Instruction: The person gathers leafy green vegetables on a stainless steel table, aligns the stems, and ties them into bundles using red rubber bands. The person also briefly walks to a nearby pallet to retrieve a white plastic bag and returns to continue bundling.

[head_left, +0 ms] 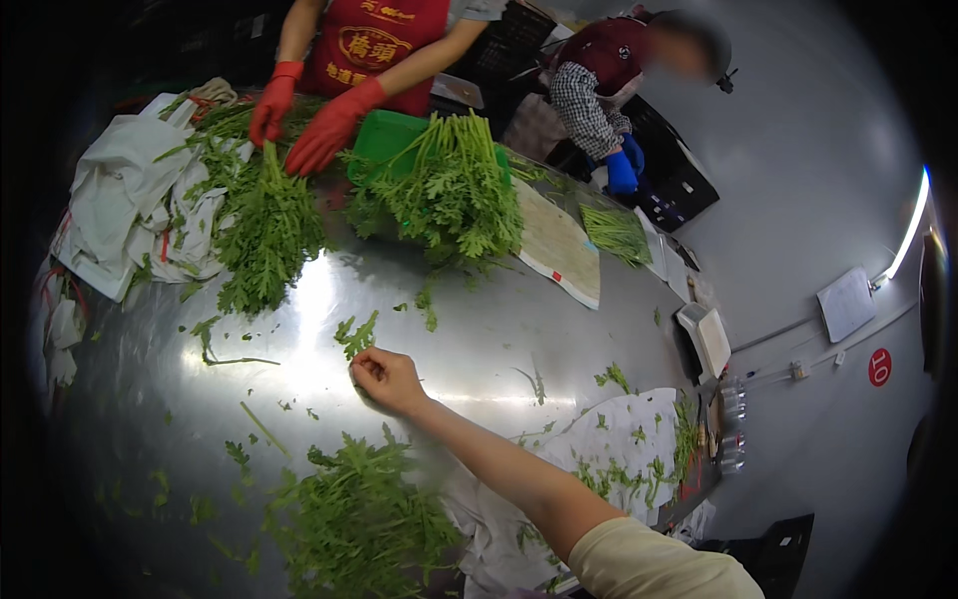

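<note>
My right hand [387,379] reaches in from the lower right over a shiny metal table [464,352]. Its thumb and fingers are pinched at the base of a small green leaf sprig [361,337], which points away from me. My left hand is out of view. Nearest to me lies a loose pile of leafy greens with lobed leaves [367,517], partly blurred. Right of this pile, under my forearm, a crumpled white cloth [621,427] is strewn with leaf scraps. A cut stem [264,429] and a wilted sprig [224,352] lie left of my hand.
Across the table, a person's red-gloved hands [325,135] handle a bunch of greens [273,232]. Beside it, more greens [456,187] lean over a green plastic basket [385,138]. White bags [127,187] lie left. Another person's blue-gloved hand [621,172] is farther back.
</note>
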The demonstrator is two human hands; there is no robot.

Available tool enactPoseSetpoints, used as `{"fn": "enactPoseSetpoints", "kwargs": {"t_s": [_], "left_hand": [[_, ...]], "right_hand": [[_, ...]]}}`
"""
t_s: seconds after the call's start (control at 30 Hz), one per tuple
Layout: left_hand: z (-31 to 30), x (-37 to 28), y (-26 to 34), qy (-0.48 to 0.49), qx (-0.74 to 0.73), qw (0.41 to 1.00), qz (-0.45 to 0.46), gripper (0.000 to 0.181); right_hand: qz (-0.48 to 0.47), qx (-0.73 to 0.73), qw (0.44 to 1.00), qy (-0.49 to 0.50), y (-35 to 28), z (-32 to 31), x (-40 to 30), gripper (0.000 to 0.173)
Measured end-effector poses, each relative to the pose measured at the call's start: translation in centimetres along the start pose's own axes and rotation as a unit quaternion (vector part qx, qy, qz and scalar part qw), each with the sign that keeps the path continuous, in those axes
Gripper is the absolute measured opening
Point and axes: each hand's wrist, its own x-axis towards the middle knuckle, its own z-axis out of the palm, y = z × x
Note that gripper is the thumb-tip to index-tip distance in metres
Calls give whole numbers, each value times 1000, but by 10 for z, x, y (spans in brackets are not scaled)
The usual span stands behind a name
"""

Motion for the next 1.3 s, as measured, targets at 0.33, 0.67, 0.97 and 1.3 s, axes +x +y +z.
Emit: {"fn": "enactPoseSetpoints", "kwargs": {"t_s": [0.33, 0.67, 0.97, 1.3], "left_hand": [[4, -4, 5, 46, 1, 999, 19, 19], [10, -9, -5, 54, 3, 999, -2, 15], [11, -10, -9, 53, 29, 998, 5, 16], [11, -12, -6, 53, 38, 998, -8, 15]], "right_hand": [[-35, -37, 998, 23, -5, -1, 0, 8], [-48, -49, 997, 31, -6, -1, 0, 6], [-47, -78, 996, 25, -5, -1, 1, 9], [-50, -81, 995, 31, -7, -2, 1, 9]]}}
